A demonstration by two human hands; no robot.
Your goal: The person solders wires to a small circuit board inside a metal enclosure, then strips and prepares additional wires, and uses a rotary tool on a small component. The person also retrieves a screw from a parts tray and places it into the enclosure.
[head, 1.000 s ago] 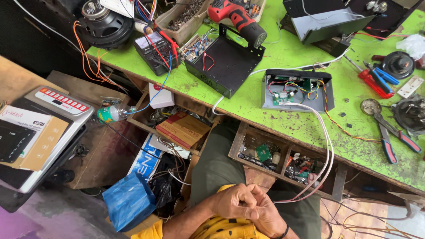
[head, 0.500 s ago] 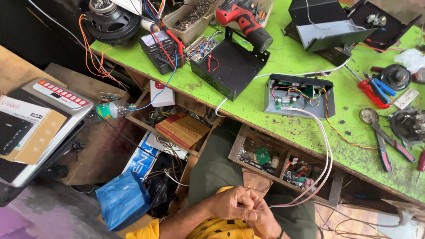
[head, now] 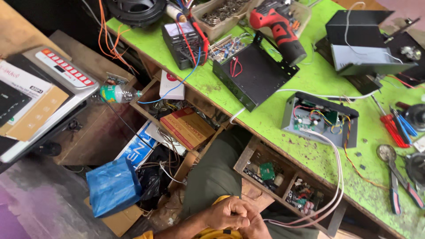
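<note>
My left hand [head: 225, 212] and my right hand [head: 256, 228] are clasped together in my lap at the bottom of the view, above a yellow garment. Neither visibly holds an object. A white cable [head: 337, 177] loops from an open grey electronics box [head: 319, 118] on the green workbench [head: 310, 79] down to just right of my right hand. My green trouser leg [head: 212, 172] runs up toward the bench's open drawers.
The bench carries a black metal chassis [head: 256, 75], a red cordless drill [head: 278, 26], a multimeter [head: 181, 42], screwdrivers [head: 396, 128] and pliers [head: 398, 181]. Wooden drawers [head: 283, 186] hold circuit boards. A blue bag [head: 113, 186] lies on the floor, a weighing scale [head: 62, 73] at left.
The view has shifted and tilted a little, so the bench sits higher and further right. My hands stay clasped in my lap.
</note>
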